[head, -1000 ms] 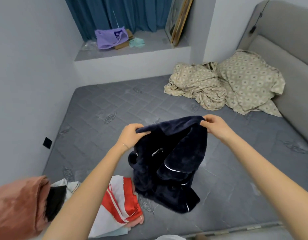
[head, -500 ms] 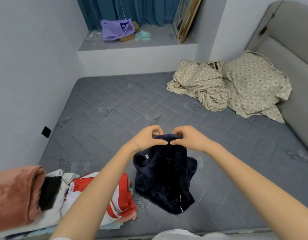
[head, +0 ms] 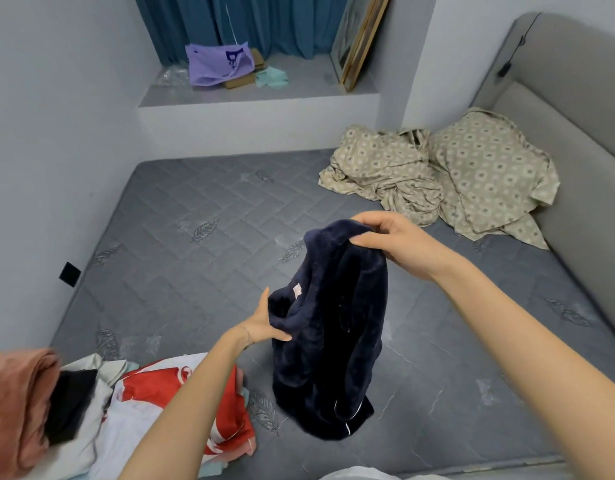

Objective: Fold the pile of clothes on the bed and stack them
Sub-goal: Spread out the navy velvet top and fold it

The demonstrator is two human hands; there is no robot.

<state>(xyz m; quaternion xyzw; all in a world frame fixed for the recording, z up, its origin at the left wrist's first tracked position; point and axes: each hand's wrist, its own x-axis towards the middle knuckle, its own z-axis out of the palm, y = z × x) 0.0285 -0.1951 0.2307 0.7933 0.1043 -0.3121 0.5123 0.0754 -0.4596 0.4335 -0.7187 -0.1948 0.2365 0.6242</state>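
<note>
Right hand (head: 399, 242) pinches plush navy garment (head: 328, 327) top; left hand (head: 264, 323) grips its bunched side.

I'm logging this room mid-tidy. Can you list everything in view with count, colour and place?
mattress: 1, grey, middle
garment: 1, navy, held up over the mattress
clothes pile: 1, red, white, pink and black, mattress's near left corner
sheet: 1, beige patterned, crumpled at far right of mattress
headboard: 1, grey, right
pillow: 1, beige patterned, against the headboard
bag: 1, purple, on the back ledge
curtain: 1, blue, behind the ledge
frame: at least 1, gold, leaning at the ledge's right end
left hand: 1, grips the garment's lower fold
right hand: 1, pinches the garment's top edge
</note>
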